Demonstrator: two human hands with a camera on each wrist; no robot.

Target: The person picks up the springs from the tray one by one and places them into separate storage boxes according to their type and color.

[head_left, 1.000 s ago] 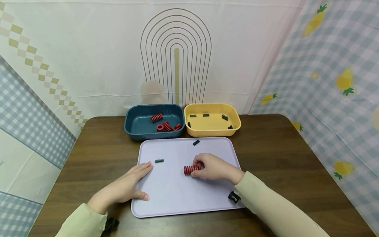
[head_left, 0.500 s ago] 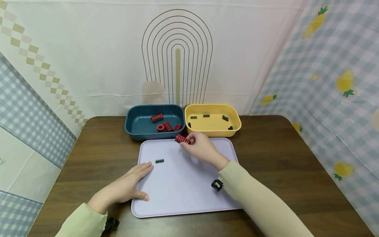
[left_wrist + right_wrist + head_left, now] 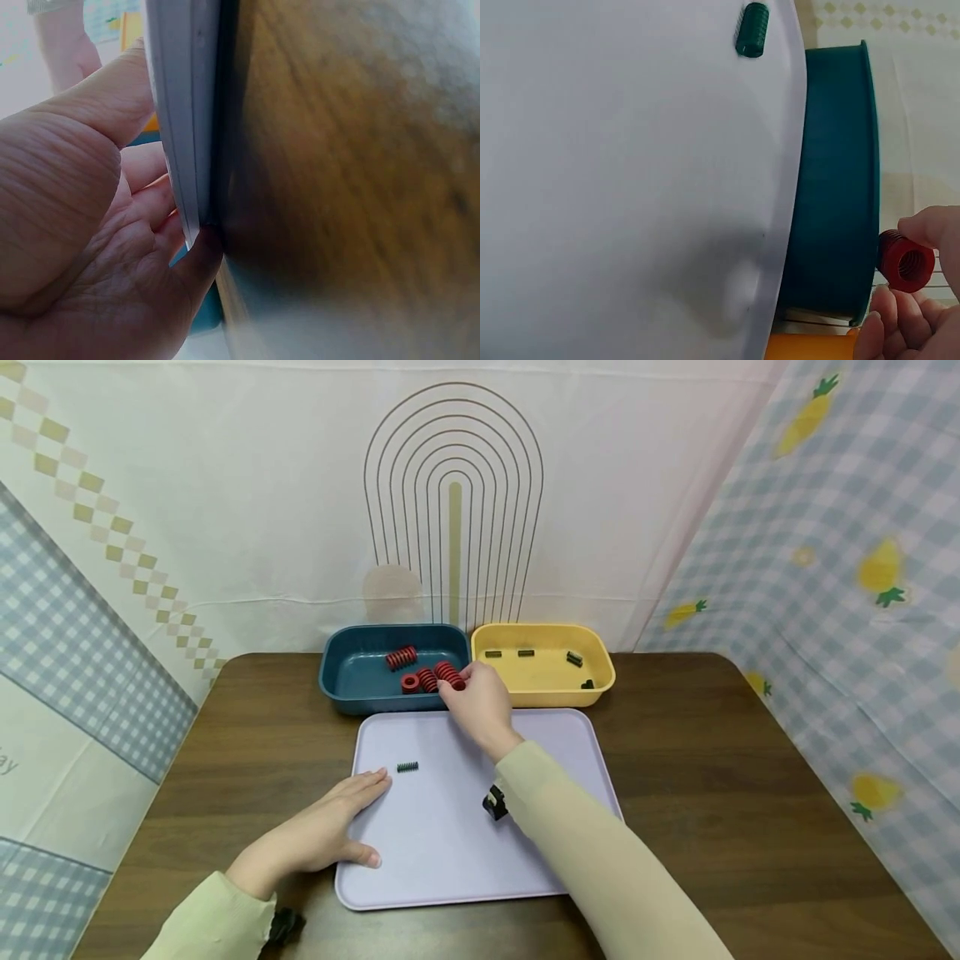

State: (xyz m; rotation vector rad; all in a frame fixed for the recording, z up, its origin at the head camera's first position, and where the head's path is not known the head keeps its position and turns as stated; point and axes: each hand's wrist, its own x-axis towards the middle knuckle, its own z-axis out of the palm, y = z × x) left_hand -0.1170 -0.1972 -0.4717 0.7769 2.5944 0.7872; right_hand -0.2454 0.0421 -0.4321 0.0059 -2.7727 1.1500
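Observation:
My right hand (image 3: 480,702) pinches a red coil spring (image 3: 449,675) between thumb and fingers at the right front corner of the dark blue bin (image 3: 348,702). The right wrist view shows that spring (image 3: 907,261) end-on, beyond the bin's rim. With its fingers straight and thumb spread, my left hand (image 3: 322,831) rests on the left edge of the pale lilac tray (image 3: 450,852). A small dark green spring (image 3: 407,767) lies on the tray beyond my left fingertips. More red springs (image 3: 401,657) lie in the blue bin.
A yellow bin (image 3: 555,697) holding several small green springs (image 3: 526,652) stands directly right of the blue one. Both bins sit behind the tray on a brown wooden table (image 3: 697,777), against a patterned cloth backdrop (image 3: 300,527).
My right hand has lifted the red spring off the tray and carried it back and left to the blue bin. A green spring near the tray's far edge is now hidden. My left hand stays put.

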